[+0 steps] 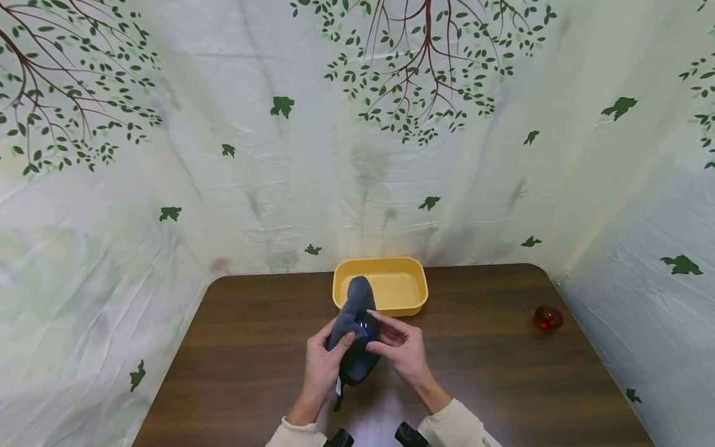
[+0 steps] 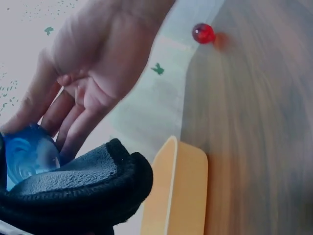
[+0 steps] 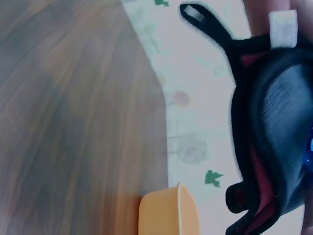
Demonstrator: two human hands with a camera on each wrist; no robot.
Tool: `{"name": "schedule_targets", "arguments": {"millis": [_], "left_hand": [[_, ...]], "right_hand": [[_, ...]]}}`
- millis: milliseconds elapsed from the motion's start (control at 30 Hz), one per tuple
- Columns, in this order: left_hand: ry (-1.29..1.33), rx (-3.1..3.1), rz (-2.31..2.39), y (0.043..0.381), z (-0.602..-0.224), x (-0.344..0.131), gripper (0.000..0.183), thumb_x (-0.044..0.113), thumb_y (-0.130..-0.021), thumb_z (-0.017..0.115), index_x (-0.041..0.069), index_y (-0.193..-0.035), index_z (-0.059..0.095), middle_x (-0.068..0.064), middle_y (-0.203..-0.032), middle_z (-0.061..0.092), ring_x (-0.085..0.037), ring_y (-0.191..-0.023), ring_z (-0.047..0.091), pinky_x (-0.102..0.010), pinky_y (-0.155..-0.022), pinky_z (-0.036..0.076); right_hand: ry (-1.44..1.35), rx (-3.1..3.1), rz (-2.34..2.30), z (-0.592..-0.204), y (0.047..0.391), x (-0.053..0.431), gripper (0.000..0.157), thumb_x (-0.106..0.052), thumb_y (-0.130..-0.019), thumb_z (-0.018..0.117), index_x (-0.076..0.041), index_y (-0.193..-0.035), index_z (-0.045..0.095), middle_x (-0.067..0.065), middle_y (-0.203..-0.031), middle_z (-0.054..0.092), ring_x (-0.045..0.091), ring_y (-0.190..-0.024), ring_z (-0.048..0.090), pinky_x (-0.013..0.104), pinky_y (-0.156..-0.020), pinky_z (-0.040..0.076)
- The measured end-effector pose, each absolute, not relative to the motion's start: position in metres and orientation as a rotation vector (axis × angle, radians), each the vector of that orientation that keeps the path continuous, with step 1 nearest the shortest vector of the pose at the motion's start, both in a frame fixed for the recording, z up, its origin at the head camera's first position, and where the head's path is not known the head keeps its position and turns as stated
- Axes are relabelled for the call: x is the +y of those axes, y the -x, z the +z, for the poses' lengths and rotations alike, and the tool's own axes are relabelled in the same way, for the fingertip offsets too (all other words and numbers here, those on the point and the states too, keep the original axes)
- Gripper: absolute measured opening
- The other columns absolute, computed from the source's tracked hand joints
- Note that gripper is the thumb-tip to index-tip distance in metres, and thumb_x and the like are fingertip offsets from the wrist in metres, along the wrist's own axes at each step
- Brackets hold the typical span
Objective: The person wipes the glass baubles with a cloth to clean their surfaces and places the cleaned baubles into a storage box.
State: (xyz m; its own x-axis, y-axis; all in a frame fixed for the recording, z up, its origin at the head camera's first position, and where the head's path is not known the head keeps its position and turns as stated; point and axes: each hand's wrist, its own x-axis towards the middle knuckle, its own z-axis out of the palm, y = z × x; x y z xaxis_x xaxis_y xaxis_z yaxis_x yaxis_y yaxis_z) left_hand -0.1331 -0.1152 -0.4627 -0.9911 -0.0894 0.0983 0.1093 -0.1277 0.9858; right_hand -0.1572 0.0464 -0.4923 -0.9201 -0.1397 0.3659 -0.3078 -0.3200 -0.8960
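Note:
Over the middle of the table, my left hand (image 1: pixel 324 361) grips a dark padded pouch (image 1: pixel 354 366) from its left side, thumb on top. The pouch gapes open, with a soft grey lining (image 2: pixel 78 177) and a white tag (image 3: pixel 283 28) beside a strap loop (image 3: pixel 208 23). A shiny blue ball (image 2: pixel 32 152), glassy and swirled, sits at the pouch's opening. The fingers of my right hand (image 1: pixel 403 349) curl against the ball from the right; the left wrist view shows this hand's palm (image 2: pixel 105 63). In the right wrist view, only a blue glint of the ball (image 3: pixel 310 147) shows.
Behind the pouch, a yellow rectangular tray (image 1: pixel 410 308) stands at the table's far edge. A clear red ball (image 1: pixel 548 318) lies near the right edge of the brown wooden table (image 1: pixel 251 347). Leaf-printed cloth (image 1: pixel 357 180) hangs around the table.

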Motion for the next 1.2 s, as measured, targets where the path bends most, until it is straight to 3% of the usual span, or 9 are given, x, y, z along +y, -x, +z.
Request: {"name": "schedule_targets", "arguments": {"millis": [167,300,533,700,900,1033,1200], "left_hand": [[0.003,-1.964,-2.292,0.132,-0.461,-0.113,0.039,0.003,-0.09,0.065,-0.011,-0.126,0.057,-0.028,-0.116,0.062,-0.013,-0.093,0.067,-0.026,-0.081,0.054],[0.059,-1.987,-2.268,0.131,-0.461,-0.113,0.042,0.002,-0.09,0.065,-0.011,-0.128,0.054,-0.03,-0.12,0.06,-0.011,-0.095,0.066,-0.026,-0.083,0.054],[0.293,-2.076,-2.069,0.132,-0.464,-0.12,0.049,-0.004,-0.084,0.069,-0.005,-0.131,0.055,-0.022,-0.134,0.054,-0.013,-0.118,0.056,-0.021,-0.094,0.045],[0.444,-2.138,-1.868,0.135,-0.468,-0.126,0.05,-0.002,-0.079,0.075,0.0,-0.126,0.062,-0.014,-0.134,0.057,-0.016,-0.125,0.05,-0.018,-0.101,0.038],[0.477,-2.117,-1.848,0.136,-0.471,-0.127,0.051,-0.002,-0.078,0.076,0.001,-0.127,0.062,-0.014,-0.134,0.057,-0.014,-0.125,0.051,-0.017,-0.102,0.037],[0.347,-2.091,-1.96,0.134,-0.47,-0.124,0.051,-0.003,-0.081,0.073,-0.002,-0.13,0.058,-0.018,-0.132,0.056,-0.012,-0.119,0.055,-0.018,-0.097,0.042],[0.135,-2.008,-2.177,0.13,-0.468,-0.119,0.045,-0.002,-0.087,0.067,-0.01,-0.13,0.054,-0.03,-0.122,0.059,-0.009,-0.098,0.065,-0.022,-0.083,0.052]], "right_hand": [[-0.805,-1.708,2.331,-0.494,0.161,0.05,0.052,0.005,-0.073,0.079,0.015,-0.119,0.059,0.013,-0.126,0.063,0.02,-0.118,0.058,0.032,-0.094,0.048],[-0.76,-1.734,2.336,-0.493,0.16,0.05,0.053,0.005,-0.072,0.08,0.015,-0.12,0.058,0.01,-0.125,0.064,0.019,-0.114,0.061,0.033,-0.091,0.05],[-0.507,-1.846,2.365,-0.488,0.156,0.047,0.047,0.007,-0.076,0.076,0.019,-0.118,0.057,0.033,-0.115,0.061,0.017,-0.099,0.067,0.03,-0.081,0.054],[-0.279,-1.932,2.5,-0.48,0.154,0.045,0.038,0.001,-0.086,0.069,0.019,-0.118,0.058,0.035,-0.111,0.062,0.013,-0.087,0.069,0.031,-0.074,0.056],[-0.106,-1.948,2.606,-0.475,0.154,0.043,0.039,-0.006,-0.089,0.068,0.018,-0.118,0.058,0.03,-0.106,0.065,0.015,-0.079,0.071,0.033,-0.071,0.058],[-0.145,-1.895,2.599,-0.475,0.153,0.043,0.043,-0.001,-0.083,0.073,0.017,-0.119,0.058,0.03,-0.111,0.064,0.016,-0.088,0.07,0.03,-0.075,0.056],[-0.412,-1.81,2.475,-0.484,0.152,0.043,0.052,0.005,-0.073,0.079,0.018,-0.118,0.057,0.03,-0.117,0.062,0.017,-0.102,0.066,0.029,-0.084,0.053]]}}
